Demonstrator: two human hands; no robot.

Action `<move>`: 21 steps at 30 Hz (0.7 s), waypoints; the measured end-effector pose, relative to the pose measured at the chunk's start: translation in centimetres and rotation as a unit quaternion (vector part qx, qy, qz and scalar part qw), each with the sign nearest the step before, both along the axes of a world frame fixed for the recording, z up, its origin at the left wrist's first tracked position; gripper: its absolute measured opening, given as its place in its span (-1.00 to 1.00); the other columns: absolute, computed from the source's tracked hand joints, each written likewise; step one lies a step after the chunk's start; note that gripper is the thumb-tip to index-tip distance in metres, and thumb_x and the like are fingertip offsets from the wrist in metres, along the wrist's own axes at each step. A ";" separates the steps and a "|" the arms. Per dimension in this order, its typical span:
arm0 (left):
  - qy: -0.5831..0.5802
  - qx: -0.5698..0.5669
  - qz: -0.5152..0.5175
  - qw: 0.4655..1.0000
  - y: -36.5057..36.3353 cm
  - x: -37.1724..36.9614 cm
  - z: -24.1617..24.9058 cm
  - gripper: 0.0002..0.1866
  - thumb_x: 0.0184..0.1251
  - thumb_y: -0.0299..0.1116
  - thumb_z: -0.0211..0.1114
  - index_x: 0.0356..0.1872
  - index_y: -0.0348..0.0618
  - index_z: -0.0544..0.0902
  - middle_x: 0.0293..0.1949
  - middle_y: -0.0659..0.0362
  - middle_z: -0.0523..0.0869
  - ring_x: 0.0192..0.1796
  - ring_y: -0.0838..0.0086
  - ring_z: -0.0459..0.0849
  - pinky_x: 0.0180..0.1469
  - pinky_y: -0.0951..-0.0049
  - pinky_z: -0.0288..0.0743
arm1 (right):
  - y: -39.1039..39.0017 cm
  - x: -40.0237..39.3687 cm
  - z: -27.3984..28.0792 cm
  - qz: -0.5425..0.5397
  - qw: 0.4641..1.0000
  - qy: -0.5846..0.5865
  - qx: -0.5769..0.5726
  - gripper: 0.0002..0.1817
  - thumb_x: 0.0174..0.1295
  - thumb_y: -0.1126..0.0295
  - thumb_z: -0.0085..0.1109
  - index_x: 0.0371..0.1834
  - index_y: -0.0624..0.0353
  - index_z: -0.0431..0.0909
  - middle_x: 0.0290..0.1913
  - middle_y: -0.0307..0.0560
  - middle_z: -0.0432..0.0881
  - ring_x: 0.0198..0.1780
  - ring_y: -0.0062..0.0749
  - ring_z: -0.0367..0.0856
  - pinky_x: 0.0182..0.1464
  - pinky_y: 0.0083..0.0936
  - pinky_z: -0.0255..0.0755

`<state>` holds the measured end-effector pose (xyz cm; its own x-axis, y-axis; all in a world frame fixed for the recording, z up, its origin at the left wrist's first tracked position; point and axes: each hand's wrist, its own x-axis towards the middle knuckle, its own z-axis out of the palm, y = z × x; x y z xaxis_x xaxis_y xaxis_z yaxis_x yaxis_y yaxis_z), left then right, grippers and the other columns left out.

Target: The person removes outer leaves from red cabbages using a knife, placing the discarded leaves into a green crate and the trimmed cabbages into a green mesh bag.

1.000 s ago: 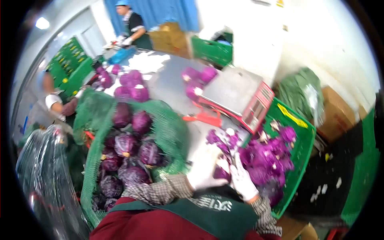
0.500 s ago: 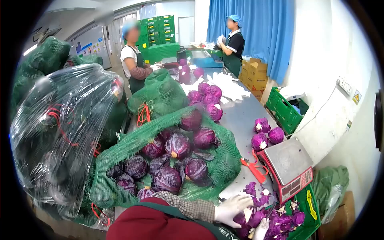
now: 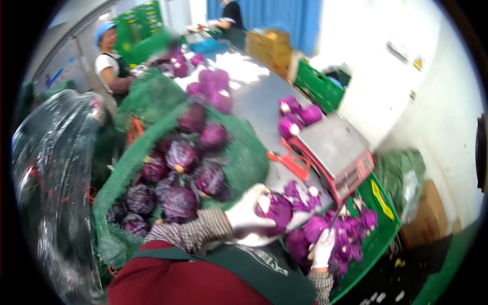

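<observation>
My left hand, in a white glove, has its fingers wrapped round a trimmed red cabbage with a pale cut patch, above the steel table's near edge. My right hand, also gloved, is closed on a knife whose narrow blade points up and away; its handle is hidden in the fist. Under that hand a green crate is filled with purple cabbage leaves and trimmings. More leaf scraps lie on the table beside the held cabbage.
An open green net sack of untrimmed red cabbages stands left. A red scale, an orange-handled tool and several trimmed cabbages are on the table. Plastic-wrapped sacks crowd the left. Two people stand at the far end.
The view has swung right and down. My left hand has lifted a cabbage leftward, away from the crate, while my right hand with the knife has come apart from it.
</observation>
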<state>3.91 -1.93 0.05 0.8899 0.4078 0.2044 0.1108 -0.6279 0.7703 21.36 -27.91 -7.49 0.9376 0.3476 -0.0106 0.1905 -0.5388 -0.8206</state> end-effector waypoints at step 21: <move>0.149 -0.029 0.019 0.988 1.1 2.5 -0.6 0.30 -0.16 0.27 0.53 0.38 -0.64 0.11 0.35 -0.38 0.26 0.44 -0.04 0.28 0.47 0.25 0.17 | 6.1 -5.3 3.8 0.280 0.935 -0.149 0.160 -0.54 0.09 0.38 0.41 0.03 0.29 0.48 -0.01 0.14 0.52 0.12 0.06 0.49 0.19 -0.27 0.41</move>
